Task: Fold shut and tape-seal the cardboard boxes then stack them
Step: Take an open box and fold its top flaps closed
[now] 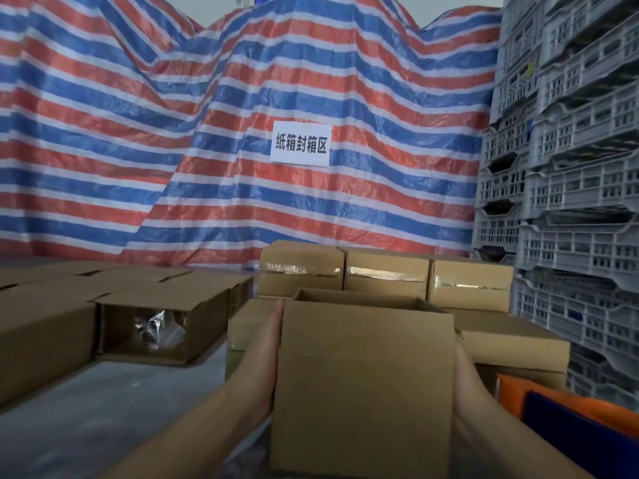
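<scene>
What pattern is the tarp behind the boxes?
Red, blue and white stripes on the tarp, clearest in the head view.

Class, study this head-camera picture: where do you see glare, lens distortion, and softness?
Head view: glare streaks the tape on the sealed boxes and the plastic inside the open box; wide-angle bending tilts the crates inward; the held box and both forearms look soft, while the sign reads sharp.

Big red-white-blue striped tarp (138, 133) hangs across the back with a white paper sign (301, 143) stuck on it — grey slotted plastic crates (570, 167) stacked tall on the right, something orange and navy (570, 430) below them.
</scene>
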Tool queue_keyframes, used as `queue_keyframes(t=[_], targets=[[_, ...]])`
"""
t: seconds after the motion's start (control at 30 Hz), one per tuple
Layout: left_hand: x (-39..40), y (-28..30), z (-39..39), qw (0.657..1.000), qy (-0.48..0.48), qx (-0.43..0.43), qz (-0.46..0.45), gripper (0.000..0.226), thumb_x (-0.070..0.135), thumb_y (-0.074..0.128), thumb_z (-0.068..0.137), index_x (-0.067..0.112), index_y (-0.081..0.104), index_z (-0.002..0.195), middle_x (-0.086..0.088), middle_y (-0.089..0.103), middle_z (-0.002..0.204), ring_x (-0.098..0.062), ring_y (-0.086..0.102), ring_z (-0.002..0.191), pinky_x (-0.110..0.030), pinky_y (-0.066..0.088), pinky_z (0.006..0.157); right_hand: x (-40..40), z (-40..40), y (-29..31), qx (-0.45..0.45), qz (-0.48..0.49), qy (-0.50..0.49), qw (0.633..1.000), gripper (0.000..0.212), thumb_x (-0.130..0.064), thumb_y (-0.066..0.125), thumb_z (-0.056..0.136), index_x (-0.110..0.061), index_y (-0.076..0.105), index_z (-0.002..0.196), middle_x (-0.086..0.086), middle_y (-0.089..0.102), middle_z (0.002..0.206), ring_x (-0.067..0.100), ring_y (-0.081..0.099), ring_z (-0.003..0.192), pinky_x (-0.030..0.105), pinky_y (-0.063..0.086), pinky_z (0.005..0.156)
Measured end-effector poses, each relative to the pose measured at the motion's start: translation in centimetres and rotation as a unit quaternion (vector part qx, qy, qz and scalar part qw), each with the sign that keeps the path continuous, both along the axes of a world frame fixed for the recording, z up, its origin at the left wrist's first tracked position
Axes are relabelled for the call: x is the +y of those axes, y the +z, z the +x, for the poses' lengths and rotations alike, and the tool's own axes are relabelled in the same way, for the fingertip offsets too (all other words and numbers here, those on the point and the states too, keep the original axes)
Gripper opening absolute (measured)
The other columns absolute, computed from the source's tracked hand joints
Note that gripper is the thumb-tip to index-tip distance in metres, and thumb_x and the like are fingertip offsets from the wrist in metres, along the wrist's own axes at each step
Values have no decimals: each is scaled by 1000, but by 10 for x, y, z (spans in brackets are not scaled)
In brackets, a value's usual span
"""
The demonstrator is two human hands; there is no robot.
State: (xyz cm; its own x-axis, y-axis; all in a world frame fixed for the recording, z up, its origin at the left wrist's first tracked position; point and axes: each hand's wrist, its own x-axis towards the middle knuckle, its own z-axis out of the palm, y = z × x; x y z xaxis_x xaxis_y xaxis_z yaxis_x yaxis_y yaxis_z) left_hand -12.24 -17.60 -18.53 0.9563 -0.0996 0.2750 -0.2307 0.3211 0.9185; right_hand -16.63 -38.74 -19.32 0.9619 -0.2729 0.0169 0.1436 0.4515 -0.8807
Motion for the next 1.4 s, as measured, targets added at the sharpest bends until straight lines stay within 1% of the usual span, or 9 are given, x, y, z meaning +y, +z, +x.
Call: queue_keyframes(t=[0.1, 0.27, 0.37, 0.47, 0.67, 1.0, 1.2, 1.3, 1.4], targets=[[4, -7, -11, 1000, -28, 11, -7, 51, 40, 42, 102, 15, 74, 72, -10, 73, 75, -16, 69, 59, -33, 50, 63, 3, -6, -1, 3, -5, -4, 1000, 48, -39, 42, 102, -11, 57, 66, -2, 53, 48, 11, 49, 36, 29, 39, 53], [5, -4, -16, 998, -56, 4, -14, 55, 44, 39, 101, 21, 79, 72, -9, 75, 82, -17, 72, 69, -36, 49, 70, 4, -11, -3, -25, -11, 10, 1000, 50, -40, 43, 101, -11, 61, 63, -1, 53, 49, 11, 49, 38, 31, 39, 56], [8, 2, -19, 998, -66, 20, -11, 50, 49, 37, 101, 16, 75, 98, -13, 75, 97, -23, 73, 86, -40, 52, 81, 4, -12, 1, -45, -35, 18, 998, 60, -41, 40, 101, -12, 66, 55, -1, 55, 48, 11, 52, 38, 28, 46, 50], [10, 4, -18, 996, -81, 31, -12, 52, 50, 35, 102, 14, 69, 117, -15, 72, 110, -30, 67, 106, -45, 47, 100, 5, -12, 3, -56, -49, 17, 997, 67, -43, 39, 102, -13, 68, 50, 0, 58, 49, 12, 56, 38, 32, 43, 56], [12, 2, -16, 994, -107, 20, -9, 49, 45, 42, 100, 22, 81, 80, -8, 75, 90, -17, 72, 77, -34, 50, 73, 2, -11, 4, -63, -74, 24, 995, 74, -48, 35, 103, -18, 72, 46, 0, 62, 51, 12, 60, 43, 30, 45, 55], [16, 1, -12, 986, -165, 14, 29, 21, 42, 65, 67, 26, 79, 65, 0, 71, 69, -12, 68, 59, -23, 52, 51, 3, -10, 2, -65, -75, 28, 995, 68, -44, 38, 103, -16, 71, 50, 1, 61, 52, 12, 59, 43, 24, 50, 44], [16, -1, -9, 985, -167, 29, 26, 26, 40, 64, 68, 22, 77, 82, -3, 71, 70, -15, 69, 59, -24, 52, 49, -2, -6, -2, -78, -81, 12, 994, 66, -46, 39, 102, -17, 76, 56, 2, 67, 60, 15, 65, 50, 34, 46, 62], [15, -1, -7, 988, -149, 34, 32, 40, 40, 64, 68, 18, 68, 101, -4, 73, 74, -16, 70, 61, -25, 53, 50, -3, -4, -2, -81, -74, 9, 994, 63, -46, 41, 101, -15, 77, 61, 6, 70, 65, 17, 68, 54, 36, 46, 66], [14, -2, -6, 990, -132, 32, 44, 43, 44, 64, 68, 18, 69, 101, -5, 74, 79, -17, 71, 66, -30, 52, 59, -4, -4, -1, -88, -71, 26, 993, 63, -49, 40, 102, -13, 78, 67, 6, 70, 66, 18, 69, 56, 35, 48, 65]])
